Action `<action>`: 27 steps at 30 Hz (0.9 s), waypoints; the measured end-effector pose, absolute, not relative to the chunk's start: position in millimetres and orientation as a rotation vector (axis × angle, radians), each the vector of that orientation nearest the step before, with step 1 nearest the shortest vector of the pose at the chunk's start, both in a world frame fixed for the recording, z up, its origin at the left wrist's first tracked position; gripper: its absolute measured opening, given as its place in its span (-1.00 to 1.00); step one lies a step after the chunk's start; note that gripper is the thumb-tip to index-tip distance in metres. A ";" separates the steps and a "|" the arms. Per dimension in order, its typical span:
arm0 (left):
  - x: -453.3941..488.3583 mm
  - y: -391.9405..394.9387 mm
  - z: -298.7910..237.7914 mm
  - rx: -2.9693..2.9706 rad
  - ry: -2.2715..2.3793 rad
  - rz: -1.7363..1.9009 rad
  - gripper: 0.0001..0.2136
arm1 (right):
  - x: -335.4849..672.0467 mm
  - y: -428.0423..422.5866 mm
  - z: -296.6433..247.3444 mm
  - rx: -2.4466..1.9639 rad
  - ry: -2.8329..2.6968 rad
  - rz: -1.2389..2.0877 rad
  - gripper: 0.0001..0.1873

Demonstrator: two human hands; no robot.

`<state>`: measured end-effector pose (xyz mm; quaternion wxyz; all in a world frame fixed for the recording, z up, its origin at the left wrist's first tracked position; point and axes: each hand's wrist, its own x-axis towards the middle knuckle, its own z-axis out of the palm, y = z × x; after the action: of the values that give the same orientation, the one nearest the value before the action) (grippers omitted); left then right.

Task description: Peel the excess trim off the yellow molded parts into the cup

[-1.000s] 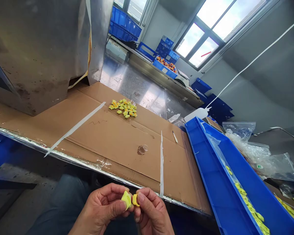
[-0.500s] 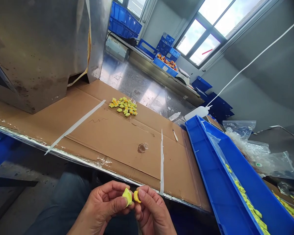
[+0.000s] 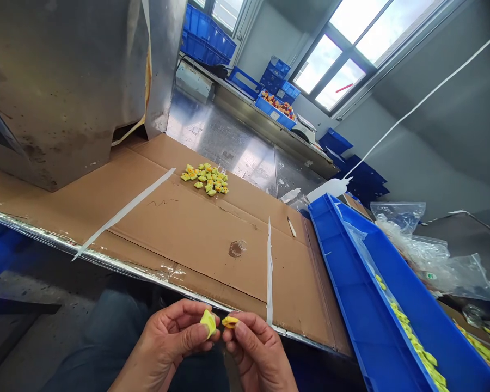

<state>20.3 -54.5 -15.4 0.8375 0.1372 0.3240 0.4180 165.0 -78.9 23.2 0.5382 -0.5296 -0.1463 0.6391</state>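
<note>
Left grip (image 3: 175, 340) pinches yellow piece (image 3: 208, 323); right grip (image 3: 251, 354) pinches orange-yellow piece (image 3: 229, 322), now tilted flatter, slightly farther apart.

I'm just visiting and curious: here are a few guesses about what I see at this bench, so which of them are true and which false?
1. Each hand pinches a small yellow piece. True: the left hand holds a pale yellow piece, the right hand a smaller yellow-orange piece.
2. The pile of small yellow parts lies on bare steel. False: it lies on the cardboard sheet.
3. The long blue bin at the right holds yellow parts. True.
4. The white squeeze bottle stands upright in the bin. False: it lies tilted beyond the bin's far end.
5. Both hands rest on the cardboard. False: they are held in front of its near edge, above the lap.
</note>
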 end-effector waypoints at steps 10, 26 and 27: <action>26.7 -52.8 -16.3 0.285 0.666 0.890 -0.79 | 167.3 -76.1 19.2 -1.340 -0.482 1.283 -0.62; 26.2 -53.0 -17.5 0.279 0.651 0.854 -0.80 | 165.3 -76.5 24.3 -1.377 -0.611 1.294 -0.71; 26.3 -52.9 -17.4 0.274 0.656 0.851 -0.81 | 165.1 -76.8 24.1 -1.369 -0.616 1.286 -0.72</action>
<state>26.3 -52.9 -17.4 0.8501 0.1300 0.3116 0.4041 165.1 -76.8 24.1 0.5499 -0.5784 -0.2603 0.5434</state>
